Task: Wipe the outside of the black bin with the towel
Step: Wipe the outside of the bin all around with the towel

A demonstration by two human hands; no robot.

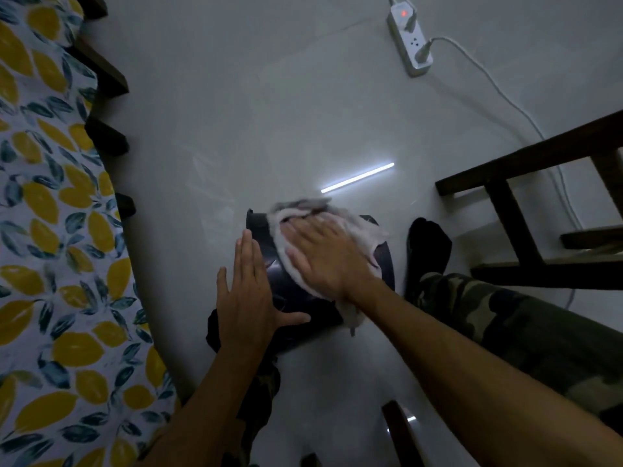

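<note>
Glossy pale grey tiled floor (269, 112): bears black plastic bin (290, 315) lying sideways, white power strip (409, 45) with cable, dark wooden frame (519, 224).

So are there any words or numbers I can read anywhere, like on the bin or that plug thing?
None can be read.
Black bin: no label shows on the side facing the camera.
Towel: plain, no print.
Power strip: only a red light; any markings are too small and blurred.
Lemon-print cloth: pattern only, no words.

Pale grey towel (357, 237) under the right-hand fingers (303, 230); glossy black bin (286, 294); camouflage trousers (505, 318); yellow-lemon sheet (50, 230).
</note>
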